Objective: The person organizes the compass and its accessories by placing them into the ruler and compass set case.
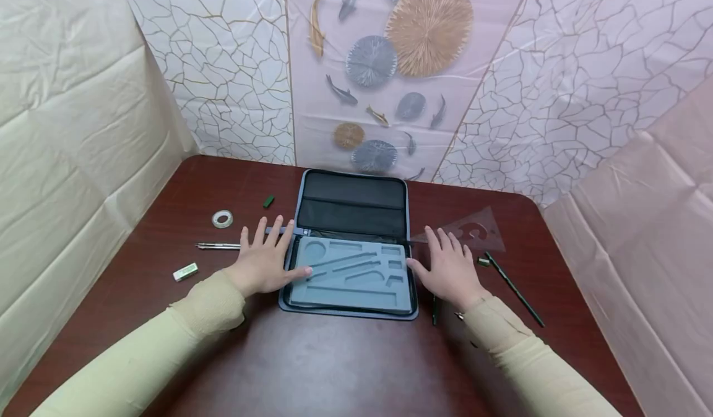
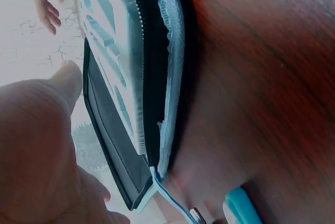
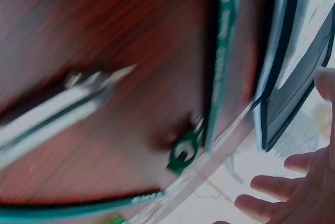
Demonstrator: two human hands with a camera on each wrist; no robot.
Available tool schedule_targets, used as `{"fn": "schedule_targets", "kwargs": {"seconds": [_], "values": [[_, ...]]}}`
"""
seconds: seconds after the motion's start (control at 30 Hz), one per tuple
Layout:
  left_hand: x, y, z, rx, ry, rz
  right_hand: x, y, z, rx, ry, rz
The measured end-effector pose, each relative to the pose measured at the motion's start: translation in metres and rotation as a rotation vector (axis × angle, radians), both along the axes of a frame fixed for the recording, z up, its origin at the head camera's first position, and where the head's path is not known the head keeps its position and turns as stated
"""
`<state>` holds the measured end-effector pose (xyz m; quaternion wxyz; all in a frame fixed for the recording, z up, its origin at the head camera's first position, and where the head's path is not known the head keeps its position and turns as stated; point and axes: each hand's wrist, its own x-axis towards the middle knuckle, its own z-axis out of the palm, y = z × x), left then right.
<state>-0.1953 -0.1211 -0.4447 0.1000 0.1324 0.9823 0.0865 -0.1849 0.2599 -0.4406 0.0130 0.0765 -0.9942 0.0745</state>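
Observation:
A blue-grey zip case (image 1: 409, 200) lies unfolded on the table, its dark lid standing at the back. In its base sits a light blue tray (image 1: 345, 309) with shaped recesses that hold nothing. My left hand (image 1: 262, 268) spreads its fingers over the case's left edge, thumb reaching above the tray. At the right edge my right hand (image 1: 450, 271) has its fingers spread, thumb tip by the tray's rim. Neither hand grips anything; whether they touch the case I cannot tell. In the left wrist view, the thumb (image 2: 68, 85) is apart from the tray (image 2: 131, 67).
Left on the table (image 1: 334, 367) lie an eraser (image 1: 185, 272), a silver drawing tool (image 1: 217, 245), a tape roll (image 1: 222, 226) and a green block (image 1: 268, 201). Right are a clear set square (image 1: 490, 234), a sharpener (image 1: 483, 261), green pencils (image 1: 515, 290) and a silver pointed tool (image 3: 52, 111).

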Motion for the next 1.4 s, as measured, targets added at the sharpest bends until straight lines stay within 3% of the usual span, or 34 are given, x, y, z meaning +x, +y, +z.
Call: {"fn": "schedule_targets", "kwargs": {"seconds": [0.37, 0.63, 1.07, 1.4], "values": [[0.001, 0.005, 0.002, -0.005, -0.057, -0.105, -0.003, 0.036, 0.009, 0.034, -0.049, 0.037], [-0.002, 0.002, -0.004, -0.019, -0.091, -0.168, -0.005, 0.04, 0.011, 0.071, -0.085, 0.021], [-0.003, 0.002, 0.002, -0.025, -0.156, -0.183, -0.004, 0.035, 0.002, 0.151, -0.097, 0.003], [-0.004, 0.002, -0.003, -0.011, -0.155, -0.163, -0.008, 0.028, -0.01, 0.207, -0.09, -0.018]]}}
